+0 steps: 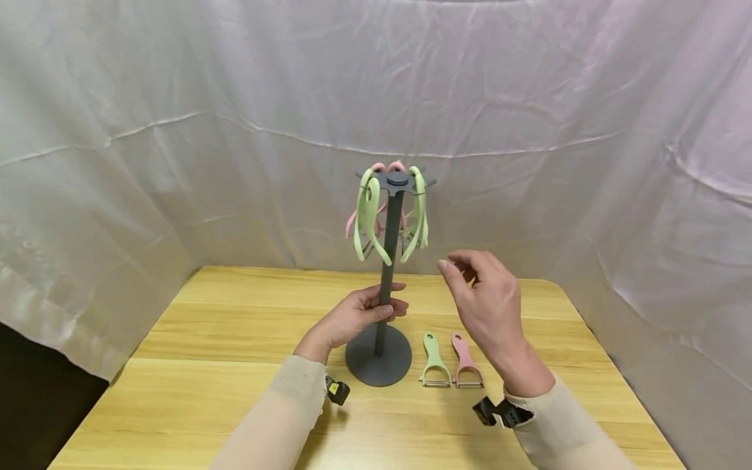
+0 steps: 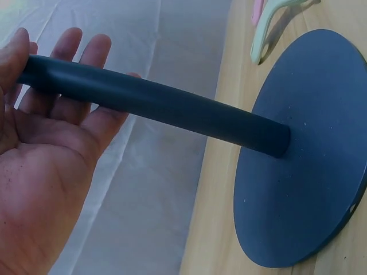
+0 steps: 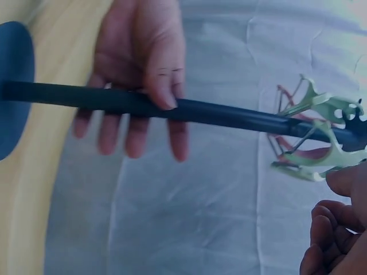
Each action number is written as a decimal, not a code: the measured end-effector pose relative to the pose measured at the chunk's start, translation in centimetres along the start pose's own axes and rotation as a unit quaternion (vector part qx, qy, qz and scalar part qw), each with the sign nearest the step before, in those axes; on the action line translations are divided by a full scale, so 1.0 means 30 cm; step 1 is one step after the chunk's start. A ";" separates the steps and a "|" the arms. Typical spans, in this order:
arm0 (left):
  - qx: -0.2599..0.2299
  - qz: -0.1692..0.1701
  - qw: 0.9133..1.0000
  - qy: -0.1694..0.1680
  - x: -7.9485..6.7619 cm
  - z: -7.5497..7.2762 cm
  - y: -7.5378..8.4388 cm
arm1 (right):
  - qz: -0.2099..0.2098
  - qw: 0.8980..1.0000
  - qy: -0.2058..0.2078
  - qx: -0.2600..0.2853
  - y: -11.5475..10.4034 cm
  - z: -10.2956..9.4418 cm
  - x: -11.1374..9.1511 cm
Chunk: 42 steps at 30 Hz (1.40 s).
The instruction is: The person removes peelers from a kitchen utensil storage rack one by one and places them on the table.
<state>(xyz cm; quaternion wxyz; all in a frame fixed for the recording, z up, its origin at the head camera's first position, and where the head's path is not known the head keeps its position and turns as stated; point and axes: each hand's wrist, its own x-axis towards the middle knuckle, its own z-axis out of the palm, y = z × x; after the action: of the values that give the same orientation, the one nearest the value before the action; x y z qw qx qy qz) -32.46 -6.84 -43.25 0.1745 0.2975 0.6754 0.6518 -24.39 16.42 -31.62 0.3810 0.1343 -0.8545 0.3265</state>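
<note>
A dark grey stand (image 1: 387, 281) rises from its round base (image 1: 378, 365) on the table. My left hand (image 1: 360, 313) holds its pole low down, thumb on one side and fingers behind, as the left wrist view also shows. From the hooks at the top hang several peelers, light green (image 1: 369, 215) in front and pink (image 1: 350, 224) partly hidden behind. To the right of the pole my right hand (image 1: 487, 297) is raised, holding nothing, fingers loosely bent. On the table lie a green peeler (image 1: 433, 356) and a pink peeler (image 1: 463, 356), side by side.
The wooden table (image 1: 194, 391) ends at a pale curtain (image 1: 282, 156) that hangs behind it and along both sides. Both lying peelers are close to the right of the stand's base, their blades toward the near edge.
</note>
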 end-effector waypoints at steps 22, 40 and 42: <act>0.000 0.000 1.000 -0.006 -0.002 -0.008 -0.001 | 0.030 0.997 -0.039 0.066 -0.094 0.006 0.168; -0.001 -0.004 1.000 -0.012 -0.003 -0.006 0.004 | 0.057 0.990 -0.071 0.110 -0.109 0.016 0.206; 0.000 -0.005 1.000 -0.012 -0.004 -0.006 0.002 | 0.061 0.989 -0.075 0.114 -0.109 0.017 0.208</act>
<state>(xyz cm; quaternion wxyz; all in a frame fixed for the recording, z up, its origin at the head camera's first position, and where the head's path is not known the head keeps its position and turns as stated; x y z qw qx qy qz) -32.48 -7.06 -43.19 0.1861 0.3019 0.6748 0.6472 -27.33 13.75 -25.76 0.2777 0.1484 -0.8443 0.4337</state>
